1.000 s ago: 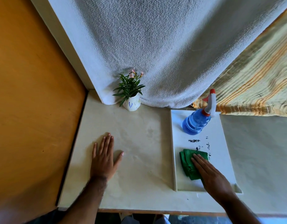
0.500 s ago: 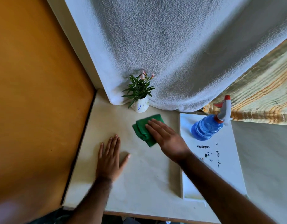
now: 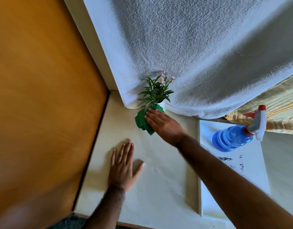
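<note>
Right hand (image 3: 164,125) pressing a green cloth (image 3: 141,120) flat on the cream surface (image 3: 159,187), right at the foot of the potted plant (image 3: 156,91)
The right hand's fingers lie straight and together on top of the folded cloth, curled round nothing. The cloth's far edge touches the plant's small white pot, under its lowest leaves. The left hand (image 3: 123,169) rests palm down on the surface nearer the person, fingers straight and thumb spread, holding nothing, apart from the cloth. To the right lies a white board (image 3: 251,179) with a blue spray bottle (image 3: 231,138) at its far end and dark smudges just in front of the bottle. A white towel (image 3: 192,55) hangs behind the plant, and an orange panel (image 3: 43,96) borders the surface on the left
</note>
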`<state>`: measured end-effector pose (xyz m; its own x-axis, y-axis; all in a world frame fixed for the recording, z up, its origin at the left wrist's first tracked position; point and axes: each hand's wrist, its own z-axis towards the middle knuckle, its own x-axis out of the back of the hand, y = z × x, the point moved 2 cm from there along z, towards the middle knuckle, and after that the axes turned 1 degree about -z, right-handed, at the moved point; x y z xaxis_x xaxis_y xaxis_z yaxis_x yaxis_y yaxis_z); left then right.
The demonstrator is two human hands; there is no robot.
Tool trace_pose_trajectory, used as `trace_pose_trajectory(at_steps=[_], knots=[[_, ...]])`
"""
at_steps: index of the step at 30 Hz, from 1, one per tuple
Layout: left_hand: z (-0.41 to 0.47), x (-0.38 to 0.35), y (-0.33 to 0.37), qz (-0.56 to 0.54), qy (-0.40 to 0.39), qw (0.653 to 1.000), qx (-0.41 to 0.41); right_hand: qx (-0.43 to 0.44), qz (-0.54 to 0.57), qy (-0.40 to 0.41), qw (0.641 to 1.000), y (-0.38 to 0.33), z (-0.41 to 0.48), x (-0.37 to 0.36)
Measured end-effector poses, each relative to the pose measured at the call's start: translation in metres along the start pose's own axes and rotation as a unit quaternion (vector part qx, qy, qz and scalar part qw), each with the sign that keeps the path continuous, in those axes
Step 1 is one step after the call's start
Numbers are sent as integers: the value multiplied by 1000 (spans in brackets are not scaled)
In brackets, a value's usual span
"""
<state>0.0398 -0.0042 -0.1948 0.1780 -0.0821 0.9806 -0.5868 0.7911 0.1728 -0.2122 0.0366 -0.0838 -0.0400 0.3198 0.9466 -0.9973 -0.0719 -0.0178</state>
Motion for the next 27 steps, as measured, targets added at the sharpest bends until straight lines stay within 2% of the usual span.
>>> trace_pose_trajectory(at_steps=[4, 13, 20, 27], knots=[[1, -3, -3, 8, -32, 999, 8, -11, 22, -14, 1000, -2, 1, -9], [1, -7, -5, 0, -25, 1000, 4, -32, 97, -49, 994, -12, -4, -12], [0, -6, -4, 3, -21, 1000, 0, 3, 66, 12, 998, -6, 6, 2], [1, -3, -2, 8, -26, 1000, 2, -2, 116, -55, 992, 0, 0, -8]])
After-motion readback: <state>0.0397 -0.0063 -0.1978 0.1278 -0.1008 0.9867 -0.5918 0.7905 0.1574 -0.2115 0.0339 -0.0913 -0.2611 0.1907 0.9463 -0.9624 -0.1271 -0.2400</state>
